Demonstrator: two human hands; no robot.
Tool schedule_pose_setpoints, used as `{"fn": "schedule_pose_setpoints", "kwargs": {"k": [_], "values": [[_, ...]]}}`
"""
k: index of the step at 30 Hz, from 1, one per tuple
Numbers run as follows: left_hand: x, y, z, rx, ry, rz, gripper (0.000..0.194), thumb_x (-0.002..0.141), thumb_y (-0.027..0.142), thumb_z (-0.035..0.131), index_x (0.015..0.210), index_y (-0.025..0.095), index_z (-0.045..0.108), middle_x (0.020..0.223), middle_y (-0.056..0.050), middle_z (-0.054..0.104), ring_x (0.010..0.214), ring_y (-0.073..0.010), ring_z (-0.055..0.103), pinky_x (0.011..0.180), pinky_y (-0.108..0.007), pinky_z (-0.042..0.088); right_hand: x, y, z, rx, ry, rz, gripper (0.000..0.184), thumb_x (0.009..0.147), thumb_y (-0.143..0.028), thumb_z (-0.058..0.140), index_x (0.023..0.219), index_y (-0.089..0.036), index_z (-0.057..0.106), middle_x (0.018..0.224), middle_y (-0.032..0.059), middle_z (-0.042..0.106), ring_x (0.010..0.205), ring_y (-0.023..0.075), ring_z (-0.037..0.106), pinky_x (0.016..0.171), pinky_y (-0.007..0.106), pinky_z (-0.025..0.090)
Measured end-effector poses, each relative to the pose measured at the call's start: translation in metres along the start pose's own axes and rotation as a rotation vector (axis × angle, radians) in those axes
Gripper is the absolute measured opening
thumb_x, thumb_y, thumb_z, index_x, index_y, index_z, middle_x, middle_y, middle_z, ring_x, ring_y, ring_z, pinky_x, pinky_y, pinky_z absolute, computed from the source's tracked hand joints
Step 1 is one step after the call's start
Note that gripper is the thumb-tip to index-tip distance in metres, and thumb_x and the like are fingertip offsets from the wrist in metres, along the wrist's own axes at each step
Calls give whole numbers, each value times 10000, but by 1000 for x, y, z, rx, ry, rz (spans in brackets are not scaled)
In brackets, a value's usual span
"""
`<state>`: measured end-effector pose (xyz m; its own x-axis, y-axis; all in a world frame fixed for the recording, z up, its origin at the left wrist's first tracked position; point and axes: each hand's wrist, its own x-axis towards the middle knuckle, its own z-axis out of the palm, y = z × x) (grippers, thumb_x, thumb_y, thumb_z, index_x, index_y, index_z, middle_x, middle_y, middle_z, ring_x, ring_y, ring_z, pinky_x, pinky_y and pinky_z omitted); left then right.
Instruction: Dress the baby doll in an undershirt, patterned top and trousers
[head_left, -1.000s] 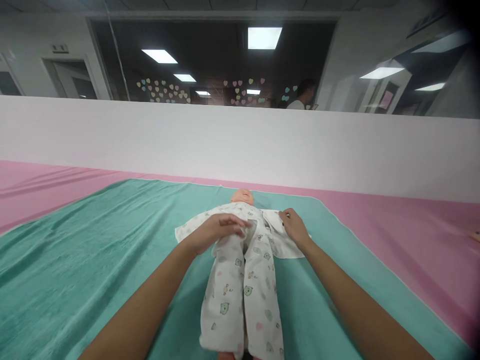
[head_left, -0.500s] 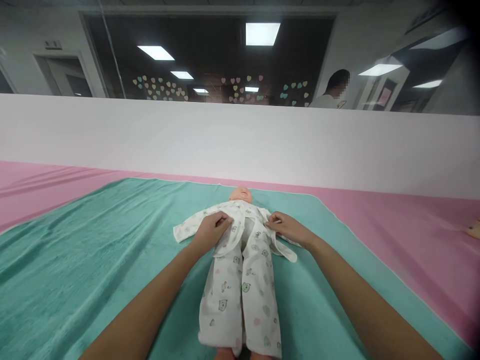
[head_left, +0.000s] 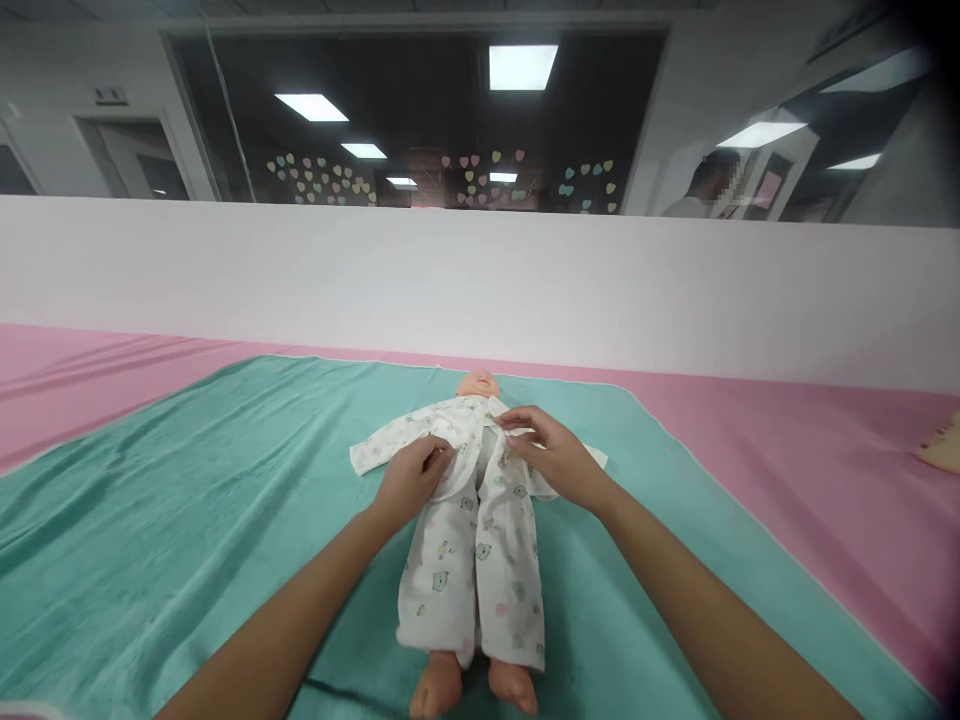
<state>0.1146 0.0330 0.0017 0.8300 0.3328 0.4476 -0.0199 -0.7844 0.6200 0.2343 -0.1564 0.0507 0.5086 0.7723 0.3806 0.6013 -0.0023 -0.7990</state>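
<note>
A baby doll (head_left: 481,384) lies on its back on a teal towel (head_left: 187,500), head away from me, bare feet (head_left: 472,685) near the bottom of the view. It wears a white printed garment (head_left: 472,560). My left hand (head_left: 411,478) pinches the left front flap of the garment at the doll's waist. My right hand (head_left: 547,452) pulls the right flap across the chest, fingers closed on the cloth.
The towel lies on a pink sheet (head_left: 787,450). A white partition (head_left: 480,280) runs behind, with a window with heart stickers above it. A person (head_left: 709,188) stands beyond the partition at the right. A beige object (head_left: 941,445) shows at the right edge.
My right hand has drawn the right flap from the doll's side inward over the chest. My left hand slid slightly down to the waist. The view dropped, showing the doll's feet. The person behind moved right.
</note>
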Motion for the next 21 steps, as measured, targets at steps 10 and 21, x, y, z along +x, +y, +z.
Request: {"fn": "schedule_pose_setpoints", "kwargs": {"k": [10, 21], "values": [[-113, 31, -34, 64, -373, -2, 81, 770, 256, 526, 850, 257, 527, 881, -6, 560, 798, -165, 521, 693, -274, 420, -134, 6, 31, -307, -189, -257, 151, 825, -318, 594, 887, -233, 487, 887, 22, 540, 808, 167, 501, 686, 273, 419], [-149, 28, -12, 21, -194, 11, 342, 710, 10, 347, 929, 225, 499, 990, -47, 526, 940, -185, 481, 835, -340, 410, -122, -24, 116, -711, -41, -229, 103, 705, -80, 489, 741, -167, 531, 746, 48, 532, 721, 191, 449, 689, 322, 327]]}}
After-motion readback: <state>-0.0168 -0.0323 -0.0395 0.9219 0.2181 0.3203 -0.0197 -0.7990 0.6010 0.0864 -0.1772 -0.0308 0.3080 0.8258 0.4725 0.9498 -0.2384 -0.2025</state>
